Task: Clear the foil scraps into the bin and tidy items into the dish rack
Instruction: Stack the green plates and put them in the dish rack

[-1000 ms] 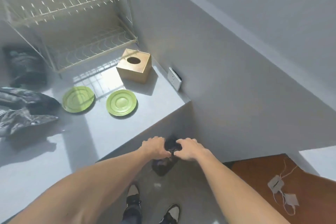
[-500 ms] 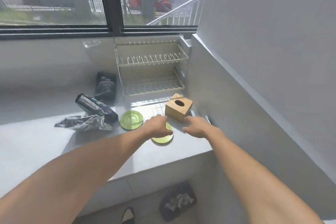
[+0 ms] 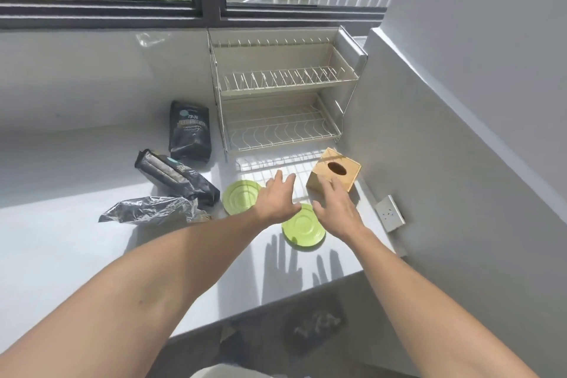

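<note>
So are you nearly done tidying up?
Not yet. Nothing looks done: the dish rack is empty. Both hands are open and hold nothing; the left hand and right hand hover over the two green plates. The crumpled foil bag lies on the counter.

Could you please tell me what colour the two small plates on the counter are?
Both plates are light green, seen in the head view.

Both forearms are bare from elbow to wrist — no sleeve, watch, band or glove shows on either — and the left hand (image 3: 277, 197) and right hand (image 3: 337, 212) are bare too, with no rings visible.
</note>
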